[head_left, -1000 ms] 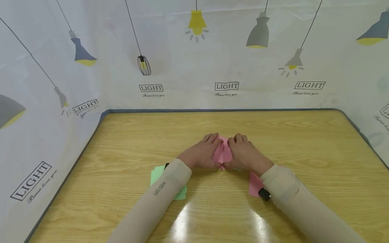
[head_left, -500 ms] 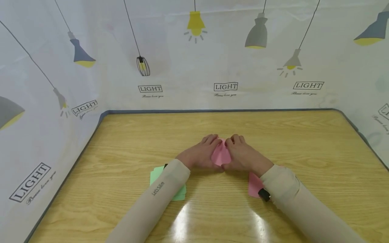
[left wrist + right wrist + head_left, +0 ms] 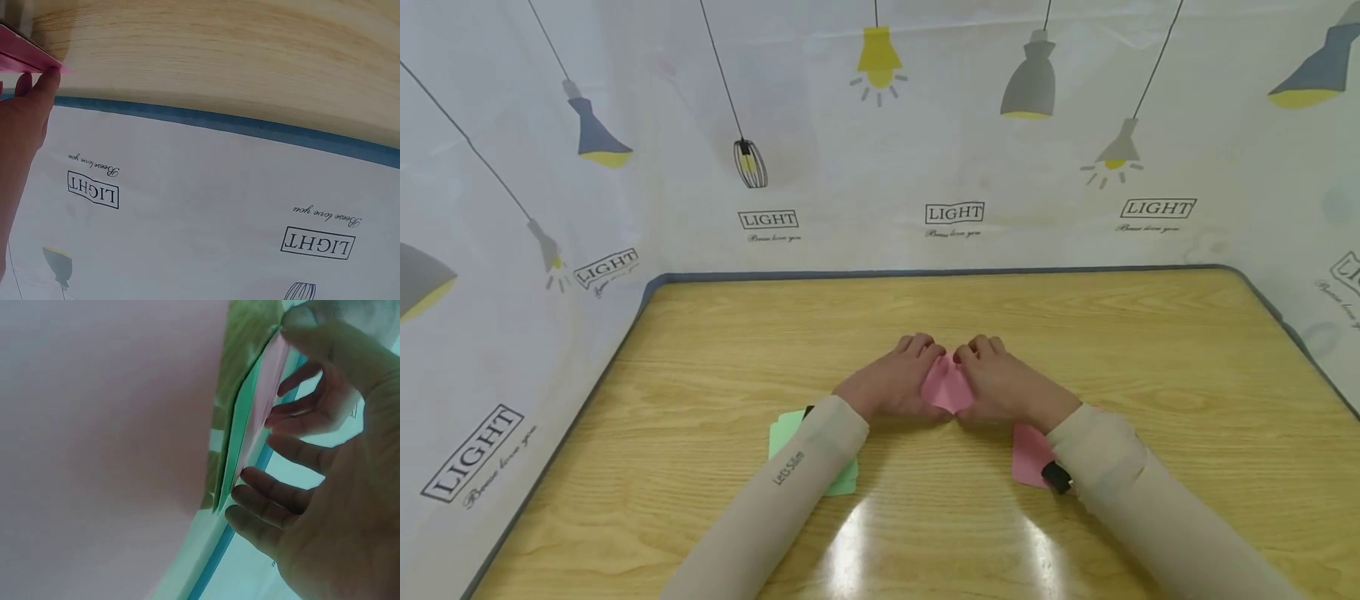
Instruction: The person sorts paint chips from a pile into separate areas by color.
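In the head view, a pink sheet of paper [image 3: 947, 385], bent and creased, is held up between both hands over the middle of the table. My left hand [image 3: 889, 382] pinches its left side, thumb low and fingers at the upper edge. On the right side my right hand [image 3: 1006, 382] grips it the same way, thumbs close together at the bottom. The right wrist view shows it nearly edge-on, with a green layer [image 3: 245, 419] lying against the pink layer [image 3: 269, 378]. A pink corner [image 3: 25, 53] appears at my fingertips in the left wrist view.
Partly under the left forearm lies a stack of green paper [image 3: 785, 432] with a black clip [image 3: 808, 410]. Pink paper [image 3: 1028, 457] with another black clip [image 3: 1057, 477] lies by the right forearm. A lamp-print backdrop [image 3: 850, 167] surrounds the wooden table [image 3: 925, 533].
The pink paper has tilted and bent between the hands, showing a shorter face with a pointed lower edge. A green edge seen below the right hand has gone from sight. Both hands stay nearly in place.
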The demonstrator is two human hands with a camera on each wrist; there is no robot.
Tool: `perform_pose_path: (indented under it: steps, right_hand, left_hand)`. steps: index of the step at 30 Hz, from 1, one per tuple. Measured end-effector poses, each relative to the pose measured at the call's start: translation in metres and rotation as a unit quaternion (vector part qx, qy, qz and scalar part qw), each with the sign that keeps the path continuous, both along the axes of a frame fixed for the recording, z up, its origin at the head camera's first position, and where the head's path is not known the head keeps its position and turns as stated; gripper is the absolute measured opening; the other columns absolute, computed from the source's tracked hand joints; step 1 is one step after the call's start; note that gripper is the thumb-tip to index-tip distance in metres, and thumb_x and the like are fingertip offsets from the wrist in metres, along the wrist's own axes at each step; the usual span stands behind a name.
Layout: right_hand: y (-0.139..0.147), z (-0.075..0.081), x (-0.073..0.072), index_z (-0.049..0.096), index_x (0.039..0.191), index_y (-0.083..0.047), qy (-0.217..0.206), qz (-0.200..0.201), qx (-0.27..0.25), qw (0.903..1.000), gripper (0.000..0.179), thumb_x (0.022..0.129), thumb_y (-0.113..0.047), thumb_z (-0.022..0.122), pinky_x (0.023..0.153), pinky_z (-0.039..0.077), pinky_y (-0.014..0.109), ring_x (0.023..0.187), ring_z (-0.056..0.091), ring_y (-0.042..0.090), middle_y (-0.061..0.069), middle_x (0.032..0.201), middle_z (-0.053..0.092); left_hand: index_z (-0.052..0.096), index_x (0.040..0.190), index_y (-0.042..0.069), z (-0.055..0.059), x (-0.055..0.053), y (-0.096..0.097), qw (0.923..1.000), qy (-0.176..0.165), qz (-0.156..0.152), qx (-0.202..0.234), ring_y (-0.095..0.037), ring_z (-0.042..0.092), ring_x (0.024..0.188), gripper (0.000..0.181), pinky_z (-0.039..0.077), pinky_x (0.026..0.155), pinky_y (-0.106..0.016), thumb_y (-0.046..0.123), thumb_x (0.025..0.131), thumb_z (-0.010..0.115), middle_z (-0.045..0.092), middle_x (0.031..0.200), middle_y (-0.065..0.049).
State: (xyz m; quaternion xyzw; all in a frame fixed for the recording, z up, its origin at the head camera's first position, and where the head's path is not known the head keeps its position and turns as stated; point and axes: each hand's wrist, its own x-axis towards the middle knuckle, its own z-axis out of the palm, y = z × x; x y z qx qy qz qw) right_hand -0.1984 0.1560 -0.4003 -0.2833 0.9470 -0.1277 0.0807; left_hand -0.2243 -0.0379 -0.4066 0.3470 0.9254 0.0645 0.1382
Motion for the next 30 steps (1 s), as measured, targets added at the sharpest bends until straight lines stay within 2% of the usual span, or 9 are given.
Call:
perform_pose_path:
  steps: [6, 12, 20, 30]
  right_hand:
    - [0.0018, -0.0007, -0.0012, 0.05, 0.126, 0.002, -0.015, 0.004, -0.011, 0.9998, 0.068, 0.075, -0.034, 0.078, 0.091, 0.045, 0.044, 0.112, 0.039, 0.034, 0.019, 0.123, 0.042]
    - [0.0023, -0.0009, -0.0023, 0.051, 0.123, 0.003, -0.006, 0.015, -0.014, 0.9998, 0.067, 0.074, -0.033, 0.079, 0.089, 0.045, 0.042, 0.108, 0.04, 0.033, 0.018, 0.118, 0.042]
    - [0.002, -0.0012, -0.0021, 0.049, 0.125, 0.003, -0.007, 0.016, -0.014, 0.9997, 0.067, 0.076, -0.033, 0.078, 0.089, 0.047, 0.041, 0.109, 0.041, 0.033, 0.019, 0.122, 0.04]
    - [0.0015, -0.0027, -0.0023, 0.048, 0.127, 0.004, 0.002, 0.013, -0.019, 0.9997, 0.07, 0.077, -0.036, 0.077, 0.092, 0.046, 0.043, 0.112, 0.042, 0.033, 0.02, 0.125, 0.04]
  left_hand:
    - [0.033, 0.15, 0.01, -0.0024, 0.0002, -0.0009, 0.9999, 0.004, 0.003, 0.01, -0.024, 0.027, 0.137, 0.089, 0.031, 0.109, -0.034, 0.059, 0.084, 0.066, 0.03, 0.149, -0.007]
    - [0.038, 0.144, 0.008, -0.0052, -0.0001, -0.0009, 0.9993, 0.026, -0.017, 0.021, -0.021, 0.032, 0.129, 0.084, 0.036, 0.105, -0.03, 0.058, 0.083, 0.067, 0.035, 0.141, -0.007]
    - [0.037, 0.143, 0.006, -0.0022, 0.0004, -0.002, 0.9983, 0.05, -0.029, 0.009, -0.022, 0.032, 0.128, 0.085, 0.036, 0.105, -0.029, 0.06, 0.084, 0.064, 0.036, 0.138, -0.008]
    - [0.037, 0.145, 0.008, -0.0013, 0.0015, -0.0062, 0.9984, 0.033, -0.039, 0.023, -0.024, 0.034, 0.129, 0.087, 0.034, 0.107, -0.03, 0.057, 0.082, 0.07, 0.036, 0.142, -0.008]
